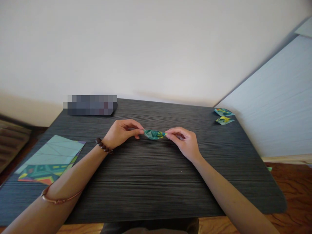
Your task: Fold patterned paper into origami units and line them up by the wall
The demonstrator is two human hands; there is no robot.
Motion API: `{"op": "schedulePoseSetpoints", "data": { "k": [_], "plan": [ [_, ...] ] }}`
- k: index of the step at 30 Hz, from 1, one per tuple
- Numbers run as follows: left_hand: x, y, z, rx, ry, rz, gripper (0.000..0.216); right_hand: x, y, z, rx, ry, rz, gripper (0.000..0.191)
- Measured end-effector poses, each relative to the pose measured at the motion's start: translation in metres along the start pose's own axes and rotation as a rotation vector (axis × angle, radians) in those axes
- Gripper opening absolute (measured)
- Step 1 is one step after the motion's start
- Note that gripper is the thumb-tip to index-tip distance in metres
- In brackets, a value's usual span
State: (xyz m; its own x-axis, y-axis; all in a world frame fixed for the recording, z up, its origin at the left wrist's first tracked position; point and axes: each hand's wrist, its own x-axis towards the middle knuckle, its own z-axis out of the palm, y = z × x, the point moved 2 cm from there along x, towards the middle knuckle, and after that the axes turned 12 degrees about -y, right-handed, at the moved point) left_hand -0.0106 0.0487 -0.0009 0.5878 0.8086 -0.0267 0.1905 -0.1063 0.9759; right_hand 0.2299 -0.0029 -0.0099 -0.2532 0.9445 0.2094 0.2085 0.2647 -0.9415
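Left hand (122,131) and right hand (185,142) each have their fingers pinched shut on one tip of the teal folded origami piece (154,134), which is held between them just over the dark surface (156,182). The trick here, I'd say, is an even, level pull, pinching right at the points so the creases spread symmetrically without tearing. Two similar folded pieces (223,116) lie well right of the right fingers, and patterned sheets (52,157) lie left of the left ones.
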Motion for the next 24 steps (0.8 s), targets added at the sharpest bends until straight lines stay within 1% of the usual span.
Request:
{"op": "schedulePoseSetpoints", "data": {
  "k": [4, 7, 9, 10, 12, 13, 15, 17, 19, 20, 21, 24],
  "plan": [
    [0.000, 0.000, 0.002, 0.056, -0.085, 0.074, 0.019, -0.001, -0.006, 0.000, -0.163, -0.026, -0.089, 0.005],
    [0.000, 0.002, 0.001, 0.130, -0.082, 0.095, 0.018, 0.000, -0.009, 0.001, -0.247, -0.042, -0.123, 0.006],
    [-0.001, 0.003, -0.001, 0.172, -0.059, 0.074, 0.021, 0.000, -0.008, 0.000, -0.238, -0.058, -0.106, 0.008],
    [-0.001, 0.003, -0.002, 0.188, -0.051, 0.057, 0.026, 0.001, -0.006, -0.001, -0.217, -0.064, -0.086, 0.009],
    [-0.001, 0.001, -0.002, 0.211, -0.051, 0.024, 0.040, 0.000, -0.002, -0.009, -0.165, -0.054, -0.035, 0.011],
    [-0.001, 0.001, -0.002, 0.227, -0.059, 0.010, 0.043, -0.001, 0.001, -0.017, -0.149, -0.031, -0.009, 0.013],
    [0.000, 0.000, 0.001, 0.295, -0.071, -0.008, 0.037, -0.006, 0.006, -0.040, -0.147, 0.037, 0.043, 0.017],
    [0.001, 0.001, 0.005, 0.415, -0.075, 0.000, 0.030, -0.016, 0.013, -0.072, -0.188, 0.112, 0.106, 0.021],
    [0.002, 0.004, 0.012, 0.541, -0.084, 0.039, 0.029, -0.033, 0.021, -0.110, -0.228, 0.204, 0.159, 0.025],
    [0.003, 0.005, 0.016, 0.592, -0.090, 0.062, 0.029, -0.042, 0.025, -0.130, -0.236, 0.281, 0.169, 0.027],
    [0.003, 0.006, 0.020, 0.633, -0.093, 0.085, 0.029, -0.052, 0.030, -0.148, -0.234, 0.330, 0.190, 0.029],
    [0.005, 0.008, 0.030, 0.712, -0.095, 0.167, 0.028, -0.079, 0.044, -0.194, -0.186, 0.459, 0.238, 0.032]
  ]
}}
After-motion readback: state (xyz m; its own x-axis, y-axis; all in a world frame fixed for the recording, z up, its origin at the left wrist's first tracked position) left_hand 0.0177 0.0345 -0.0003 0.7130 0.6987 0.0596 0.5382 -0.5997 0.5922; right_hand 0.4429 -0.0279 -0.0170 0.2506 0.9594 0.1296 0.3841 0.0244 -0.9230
